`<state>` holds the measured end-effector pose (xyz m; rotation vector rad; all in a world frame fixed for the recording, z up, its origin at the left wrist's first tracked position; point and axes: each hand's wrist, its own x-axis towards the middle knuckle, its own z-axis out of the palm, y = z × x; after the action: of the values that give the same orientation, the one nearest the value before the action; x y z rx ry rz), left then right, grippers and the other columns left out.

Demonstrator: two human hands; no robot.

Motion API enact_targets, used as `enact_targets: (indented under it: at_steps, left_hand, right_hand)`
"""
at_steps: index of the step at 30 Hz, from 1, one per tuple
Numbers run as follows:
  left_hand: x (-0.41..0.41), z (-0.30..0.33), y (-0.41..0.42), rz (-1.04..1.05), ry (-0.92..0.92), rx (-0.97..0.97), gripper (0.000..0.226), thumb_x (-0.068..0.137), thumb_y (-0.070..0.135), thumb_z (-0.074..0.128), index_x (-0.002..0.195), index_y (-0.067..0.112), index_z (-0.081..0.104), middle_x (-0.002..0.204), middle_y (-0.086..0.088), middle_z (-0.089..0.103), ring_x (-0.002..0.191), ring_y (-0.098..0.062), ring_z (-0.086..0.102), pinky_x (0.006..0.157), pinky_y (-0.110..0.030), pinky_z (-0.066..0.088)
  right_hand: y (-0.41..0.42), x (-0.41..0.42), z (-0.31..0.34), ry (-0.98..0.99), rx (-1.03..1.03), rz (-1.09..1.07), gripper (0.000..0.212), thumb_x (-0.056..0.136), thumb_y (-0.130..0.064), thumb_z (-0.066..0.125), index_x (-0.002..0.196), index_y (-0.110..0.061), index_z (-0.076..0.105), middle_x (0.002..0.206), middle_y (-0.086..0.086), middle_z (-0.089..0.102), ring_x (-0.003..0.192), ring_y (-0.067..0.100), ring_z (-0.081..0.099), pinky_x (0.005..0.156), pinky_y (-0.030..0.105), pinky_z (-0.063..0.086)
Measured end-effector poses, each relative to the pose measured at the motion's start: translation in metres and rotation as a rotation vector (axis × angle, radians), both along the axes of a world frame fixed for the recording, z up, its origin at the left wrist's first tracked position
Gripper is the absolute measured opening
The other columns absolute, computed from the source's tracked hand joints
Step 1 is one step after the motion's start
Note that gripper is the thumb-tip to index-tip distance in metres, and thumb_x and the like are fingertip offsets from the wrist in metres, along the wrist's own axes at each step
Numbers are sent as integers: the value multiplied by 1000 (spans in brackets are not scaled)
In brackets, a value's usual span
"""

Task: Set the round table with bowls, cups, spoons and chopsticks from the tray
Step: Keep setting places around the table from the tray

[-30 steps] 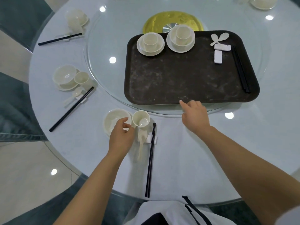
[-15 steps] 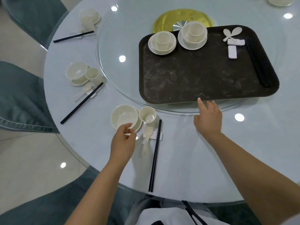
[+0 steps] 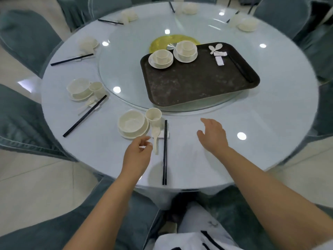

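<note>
On the worktop point(image 3: 270, 123) at far left sits a finished place setting point(image 3: 84, 91). Nearer me, a bowl point(image 3: 131, 123) on its saucer touches a cup point(image 3: 153, 115); a spoon point(image 3: 156, 136) and chopsticks point(image 3: 164, 152) lie just beside them. My left hand point(image 3: 137, 156) hovers near the spoon handle, fingers loosely curled, holding nothing. My right hand point(image 3: 213, 135) hangs open, fingers relaxed and spread. Beyond it the tray point(image 3: 194, 85) carries two bowl-and-cup stacks.
</note>
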<state>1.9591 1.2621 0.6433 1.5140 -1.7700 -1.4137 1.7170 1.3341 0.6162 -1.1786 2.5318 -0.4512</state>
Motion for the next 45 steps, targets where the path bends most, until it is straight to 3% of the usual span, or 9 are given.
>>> enact_targets:
  at_steps: [5,11,14,17,26,32,36,45]
  left_hand:
    - [4,24,32,-108,30,-47,18,94,27,55,111,33,59,101,13,62,91,-6,62,68,-18,43]
    - [-11,52,77,-195,96,-73,16,94,27,56,108,31,61,103,9,64,92,-9,63,72,-20,45]
    - [-24,57,101,-248,104,-82,17,94,28,57,110,29,63,104,7,65,95,-12,63,82,-26,49]
    - [-39,61,122,-280,99,-96,15,94,29,57,108,31,62,105,9,65,96,-11,63,81,-26,48]
    - [-114,76,192,-318,53,-172,11,96,29,55,104,33,61,101,15,62,97,-8,61,71,-18,45]
    - [-197,87,267,-260,50,-189,15,97,28,54,109,30,62,110,8,64,100,-13,61,85,-28,51]
    - [-250,96,308,-206,46,-191,16,98,28,53,111,29,62,113,7,63,101,-12,60,86,-27,50]
    - [-315,99,321,-189,53,-175,20,97,29,54,116,29,59,107,8,65,94,-7,62,79,-24,49]
  right_hand:
    - [45,41,32,-150,-119,-1,46,99,-33,49,141,-17,46,143,7,48,132,25,41,107,38,35]
    - [108,49,65,-311,-173,-12,41,98,-42,48,134,-23,53,138,-3,52,123,16,49,91,23,33]
    - [135,41,74,-333,-180,-33,40,98,-44,48,131,-23,55,135,-5,55,123,12,49,91,22,33]
    - [157,28,80,-345,-174,-54,38,97,-45,49,128,-24,57,131,-5,58,117,11,51,91,24,36]
    - [222,-38,92,-359,-188,-11,32,95,-43,52,122,-28,61,129,-8,59,110,7,52,91,25,40]
    - [286,-112,104,-341,-209,65,32,96,-43,51,123,-29,60,128,-10,59,106,4,50,92,26,43]
    - [331,-161,112,-369,-224,93,31,96,-40,51,124,-27,60,129,-8,59,110,7,51,94,27,43]
    - [354,-220,118,-415,-229,99,32,97,-37,51,125,-23,60,129,-5,60,117,13,53,102,36,44]
